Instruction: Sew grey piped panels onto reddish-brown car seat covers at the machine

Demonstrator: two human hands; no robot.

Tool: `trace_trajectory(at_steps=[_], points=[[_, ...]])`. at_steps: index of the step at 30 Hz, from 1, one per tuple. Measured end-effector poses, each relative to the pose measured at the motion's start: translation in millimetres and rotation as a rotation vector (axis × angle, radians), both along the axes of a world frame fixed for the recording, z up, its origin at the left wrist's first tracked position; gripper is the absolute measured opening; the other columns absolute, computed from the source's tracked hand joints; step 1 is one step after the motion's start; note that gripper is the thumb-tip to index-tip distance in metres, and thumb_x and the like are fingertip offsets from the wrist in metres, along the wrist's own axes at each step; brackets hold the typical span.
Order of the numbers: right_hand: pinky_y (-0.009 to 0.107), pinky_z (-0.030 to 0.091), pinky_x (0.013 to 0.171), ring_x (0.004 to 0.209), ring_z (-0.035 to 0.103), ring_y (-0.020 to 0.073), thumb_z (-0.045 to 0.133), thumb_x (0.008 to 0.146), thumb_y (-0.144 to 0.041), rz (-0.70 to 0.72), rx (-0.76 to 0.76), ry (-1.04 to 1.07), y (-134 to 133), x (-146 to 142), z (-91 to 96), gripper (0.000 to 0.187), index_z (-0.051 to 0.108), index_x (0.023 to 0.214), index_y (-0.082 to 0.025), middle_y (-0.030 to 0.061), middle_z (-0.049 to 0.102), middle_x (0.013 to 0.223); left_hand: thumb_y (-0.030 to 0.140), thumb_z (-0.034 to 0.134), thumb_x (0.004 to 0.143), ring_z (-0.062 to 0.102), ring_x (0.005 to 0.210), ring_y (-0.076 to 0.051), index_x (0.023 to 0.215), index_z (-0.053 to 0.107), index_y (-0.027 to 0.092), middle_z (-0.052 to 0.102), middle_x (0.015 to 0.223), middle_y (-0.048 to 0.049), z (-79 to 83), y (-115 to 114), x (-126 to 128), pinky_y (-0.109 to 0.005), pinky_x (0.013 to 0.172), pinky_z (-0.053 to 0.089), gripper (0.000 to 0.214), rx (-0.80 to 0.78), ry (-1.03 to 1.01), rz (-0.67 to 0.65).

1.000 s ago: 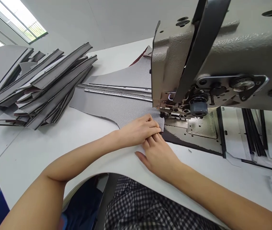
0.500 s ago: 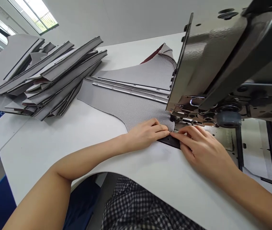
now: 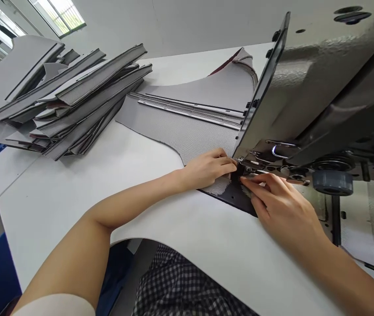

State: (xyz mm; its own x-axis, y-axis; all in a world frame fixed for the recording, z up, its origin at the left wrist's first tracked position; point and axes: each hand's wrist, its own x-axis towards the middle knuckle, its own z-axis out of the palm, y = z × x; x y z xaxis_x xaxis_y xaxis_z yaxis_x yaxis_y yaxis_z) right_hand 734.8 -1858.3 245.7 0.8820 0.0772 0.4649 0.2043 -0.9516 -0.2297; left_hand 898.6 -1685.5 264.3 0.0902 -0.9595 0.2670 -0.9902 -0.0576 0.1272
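Grey fabric [image 3: 203, 138] on a white surface [image 3: 187, 224], left hand [image 3: 208, 170] on its edge, right hand [image 3: 281, 206] by the sewing machine [image 3: 305, 83], fingers bunched on both, can't really tell if gripping

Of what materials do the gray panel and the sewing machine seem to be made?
Gray panel: probably a textile, matte; its surface shows a fine, mesh-like texture. Sewing machine: apparently painted metal, slightly glossy; highlights catch its pebbled surface, though paint hides the base.

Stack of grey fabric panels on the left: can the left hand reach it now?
Probably yes, once the left hand comes off the flat grey mesh panel: only that panel and white tabletop lie between hand and stack.
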Motion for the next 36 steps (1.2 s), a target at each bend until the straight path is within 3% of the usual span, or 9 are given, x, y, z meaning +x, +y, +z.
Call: trace_trajectory(at_steps=[11, 16, 21, 24, 26, 28, 30, 32, 36], points=[[0.047, 0.053, 0.086, 0.091, 0.068, 0.0290, 0.044, 0.092, -0.013, -0.057, 0.066, 0.008, 3.4, 0.8, -3.0, 0.036, 0.072, 0.114, -0.020, 0.0099, 0.072, 0.105, -0.001, 0.039, 0.093, 0.057, 0.104, -0.020, 0.105, 0.069, 0.015, 0.072, 0.118, -0.0049, -8.0, 2.7, 5.1, -0.031, 0.093, 0.055, 0.036, -0.122, 0.151, -0.045], [0.043, 0.053, 0.082, 0.084, 0.068, 0.0256, 0.044, 0.092, -0.012, -0.030, 0.119, -0.025, -2.0, -1.3, -1.6, 0.032, 0.072, 0.106, -0.019, 0.0089, 0.073, 0.098, -0.003, 0.037, 0.091, 0.057, 0.102, -0.019, 0.106, 0.069, 0.014, 0.072, 0.116, -0.0046, -8.7, 9.4, -3.5, -0.030, 0.092, 0.055, 0.039, -0.129, 0.163, -0.047], [0.039, 0.053, 0.074, 0.078, 0.068, 0.0237, 0.045, 0.092, -0.013, -0.016, 0.131, -0.031, -6.9, -1.7, -4.9, 0.029, 0.071, 0.100, -0.019, 0.0069, 0.074, 0.094, 0.003, 0.047, 0.085, 0.060, 0.100, -0.020, 0.097, 0.071, 0.017, 0.073, 0.109, -0.0056, 10.3, 7.1, 5.0, -0.029, 0.086, 0.054, 0.030, -0.014, 0.213, -0.029], [0.037, 0.053, 0.073, 0.076, 0.069, 0.0223, 0.045, 0.092, -0.013, -0.006, 0.119, -0.049, -7.6, -1.4, -6.9, 0.028, 0.071, 0.098, -0.020, 0.0052, 0.074, 0.092, 0.008, 0.048, 0.084, 0.061, 0.101, -0.022, 0.096, 0.071, 0.016, 0.073, 0.103, -0.0078, 28.0, -13.0, 35.7, -0.032, 0.088, 0.052, 0.027, 0.028, 0.138, 0.099], [0.036, 0.054, 0.071, 0.074, 0.070, 0.0207, 0.044, 0.092, -0.014, -0.001, 0.120, -0.074, -8.3, -2.3, -6.6, 0.027, 0.070, 0.095, -0.021, 0.0036, 0.075, 0.092, 0.014, 0.046, 0.090, 0.057, 0.118, -0.026, 0.117, 0.067, 0.015, 0.068, 0.119, -0.0116, 31.9, -30.9, 60.1, -0.040, 0.103, 0.047, 0.035, -0.008, 0.017, 0.295], [0.034, 0.054, 0.069, 0.073, 0.071, 0.0198, 0.043, 0.093, -0.016, -0.007, 0.122, -0.095, -9.9, -4.5, -5.0, 0.027, 0.069, 0.093, -0.023, 0.0022, 0.075, 0.092, 0.027, 0.043, 0.096, 0.043, 0.137, -0.032, 0.140, 0.053, 0.015, 0.054, 0.143, -0.0150, 27.0, -46.2, 80.3, -0.053, 0.114, 0.035, 0.046, 0.009, -0.069, 0.495], [0.033, 0.056, 0.066, 0.074, 0.072, 0.0200, 0.042, 0.094, -0.018, -0.019, 0.133, -0.113, -12.9, -7.2, -3.2, 0.026, 0.067, 0.093, -0.024, 0.0017, 0.075, 0.093, 0.041, 0.040, 0.099, 0.029, 0.147, -0.035, 0.151, 0.038, 0.016, 0.036, 0.158, -0.0145, 16.1, -55.6, 93.9, -0.062, 0.118, 0.026, 0.058, 0.078, -0.090, 0.609], [0.032, 0.058, 0.064, 0.075, 0.074, 0.0204, 0.042, 0.094, -0.019, -0.005, 0.145, -0.114, -16.7, -9.5, -1.9, 0.025, 0.066, 0.096, -0.025, 0.0012, 0.076, 0.094, 0.050, 0.034, 0.100, 0.022, 0.151, -0.034, 0.154, 0.031, 0.017, 0.027, 0.163, -0.0107, 3.9, -59.2, 101.4, -0.064, 0.120, 0.021, 0.063, 0.114, -0.073, 0.643], [0.030, 0.060, 0.054, 0.077, 0.075, 0.0218, 0.044, 0.092, -0.022, 0.047, 0.206, -0.037, -23.6, -11.3, -2.0, 0.024, 0.064, 0.100, -0.031, -0.0015, 0.076, 0.096, 0.060, 0.029, 0.100, 0.023, 0.151, -0.031, 0.154, 0.032, 0.019, 0.028, 0.163, -0.0084, -10.9, -45.2, 93.9, -0.062, 0.121, 0.021, 0.068, 0.054, -0.025, 0.710]])
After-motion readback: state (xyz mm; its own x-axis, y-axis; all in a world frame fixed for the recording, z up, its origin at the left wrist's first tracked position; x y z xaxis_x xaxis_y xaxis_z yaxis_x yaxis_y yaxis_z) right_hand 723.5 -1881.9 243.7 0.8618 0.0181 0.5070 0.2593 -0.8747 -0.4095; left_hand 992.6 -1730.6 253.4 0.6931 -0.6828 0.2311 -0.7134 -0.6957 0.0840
